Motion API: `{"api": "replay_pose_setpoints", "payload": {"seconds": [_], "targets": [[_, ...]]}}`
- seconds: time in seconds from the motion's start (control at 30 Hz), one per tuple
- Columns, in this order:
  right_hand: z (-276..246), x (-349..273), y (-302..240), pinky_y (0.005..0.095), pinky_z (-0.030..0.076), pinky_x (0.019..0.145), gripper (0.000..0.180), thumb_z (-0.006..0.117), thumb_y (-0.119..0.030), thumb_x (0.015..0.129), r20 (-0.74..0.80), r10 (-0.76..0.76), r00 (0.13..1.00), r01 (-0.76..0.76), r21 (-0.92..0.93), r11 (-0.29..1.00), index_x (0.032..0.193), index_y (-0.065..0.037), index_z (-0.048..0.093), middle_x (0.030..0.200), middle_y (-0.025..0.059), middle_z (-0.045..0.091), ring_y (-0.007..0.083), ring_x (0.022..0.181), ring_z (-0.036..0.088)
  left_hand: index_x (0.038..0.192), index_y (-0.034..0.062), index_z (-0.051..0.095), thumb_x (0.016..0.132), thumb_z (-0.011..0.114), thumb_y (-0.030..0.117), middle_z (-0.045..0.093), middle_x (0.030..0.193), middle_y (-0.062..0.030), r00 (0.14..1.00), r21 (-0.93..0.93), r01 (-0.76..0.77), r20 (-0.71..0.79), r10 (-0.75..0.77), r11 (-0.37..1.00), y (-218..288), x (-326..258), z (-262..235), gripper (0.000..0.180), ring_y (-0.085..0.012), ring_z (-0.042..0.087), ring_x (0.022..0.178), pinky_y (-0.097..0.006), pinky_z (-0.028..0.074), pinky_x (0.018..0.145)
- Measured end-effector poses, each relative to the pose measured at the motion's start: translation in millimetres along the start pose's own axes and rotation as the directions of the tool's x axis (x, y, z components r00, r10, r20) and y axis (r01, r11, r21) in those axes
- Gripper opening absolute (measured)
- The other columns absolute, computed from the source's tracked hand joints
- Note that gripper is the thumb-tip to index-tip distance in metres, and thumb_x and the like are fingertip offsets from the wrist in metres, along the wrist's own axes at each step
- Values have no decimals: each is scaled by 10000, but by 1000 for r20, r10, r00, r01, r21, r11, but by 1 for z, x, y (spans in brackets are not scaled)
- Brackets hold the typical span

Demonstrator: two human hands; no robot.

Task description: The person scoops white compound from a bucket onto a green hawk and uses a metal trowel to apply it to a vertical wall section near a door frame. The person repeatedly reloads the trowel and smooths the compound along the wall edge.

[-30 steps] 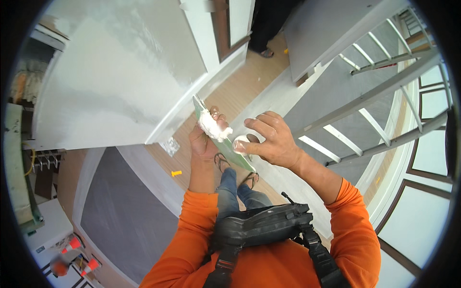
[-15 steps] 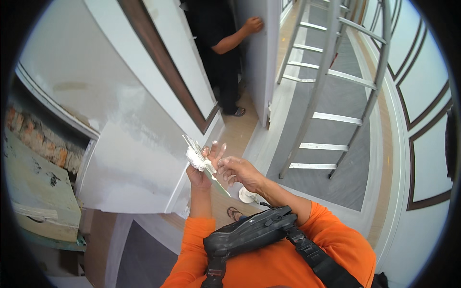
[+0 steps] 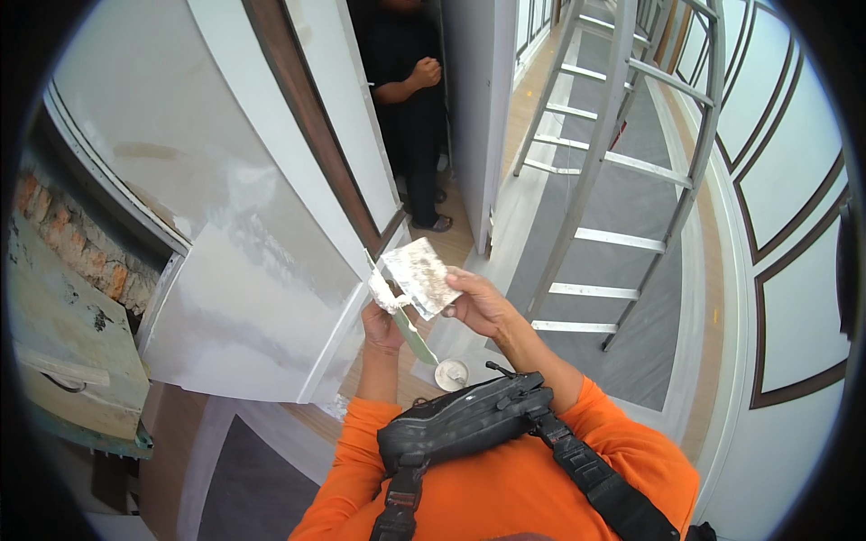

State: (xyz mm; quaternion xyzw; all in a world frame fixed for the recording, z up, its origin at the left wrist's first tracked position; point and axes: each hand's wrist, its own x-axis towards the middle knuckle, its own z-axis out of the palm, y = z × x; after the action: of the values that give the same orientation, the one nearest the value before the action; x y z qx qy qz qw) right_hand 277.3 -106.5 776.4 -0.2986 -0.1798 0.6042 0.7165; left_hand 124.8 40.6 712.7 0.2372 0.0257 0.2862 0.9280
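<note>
Both forearms up from the lower edge in orange sleeves, bent at the elbow, meeting in front of the chest. Left hand (image 3: 382, 325) raised with fingers curled round the green handle of a putty knife (image 3: 402, 316), blade end angled up and to the left, smeared with a lump of white filler (image 3: 382, 291). Right hand (image 3: 478, 302) just beside it, thumb and fingertips pinching the lower right corner of a flat scraper plate (image 3: 417, 275), its broad face tilted toward the camera and streaked with grey-white filler. Plate's lower left edge touching the knife blade where the filler sits. Right wrist cocked inward, elbow out to the right; left forearm close to vertical.

Black chest harness (image 3: 469, 424) with straps below the hands. On the floor beneath, a small round white lid or tub (image 3: 451, 373), near the foot of a white panel (image 3: 253, 298) with patched, uneven filler. Exposed brick (image 3: 68, 243) at the left edge. Grey stepladder (image 3: 622, 162) standing to the right on a grey floor. Another person in dark clothing (image 3: 410, 99) in the doorway ahead, one hand raised near the chest.
</note>
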Motion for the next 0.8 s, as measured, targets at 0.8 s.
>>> {"api": "replay_pose_setpoints", "payload": {"seconds": [0.8], "targets": [[26,-3,-46,340,514,981,455,746,-145,914,-135,-159,978,119,-268,956,1303,32,589,1169,109,709,173,1040,691,1178,48,691,879,760,214,659,1204,-115,954,-61,179,253,-158,982,43,47,3,349,-293,618,1157,-452,483,1052]]}}
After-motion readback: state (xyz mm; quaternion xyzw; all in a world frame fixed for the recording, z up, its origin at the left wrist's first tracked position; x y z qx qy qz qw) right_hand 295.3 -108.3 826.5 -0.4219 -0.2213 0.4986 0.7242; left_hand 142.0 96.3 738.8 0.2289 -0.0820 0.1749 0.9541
